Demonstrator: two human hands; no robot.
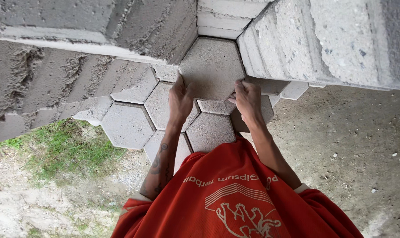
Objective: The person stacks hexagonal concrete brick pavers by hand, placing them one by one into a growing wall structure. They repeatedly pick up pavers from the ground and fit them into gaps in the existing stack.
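A grey hexagonal concrete paving block (212,66) sits at the middle of the head view, held between both of my hands. My left hand (179,100) grips its lower left edge. On its lower right edge my right hand (247,100) has the fingers curled over the rim. The block lies on top of a stack of similar hexagonal blocks (127,125), between taller stacks on either side. My red shirt (235,198) fills the bottom of the view.
Tall stacks of hexagonal blocks rise at the left (67,57) and right (323,39). A patch of grass (63,150) lies at the lower left beside sandy ground. Bare packed dirt ground (354,141) spreads at the right.
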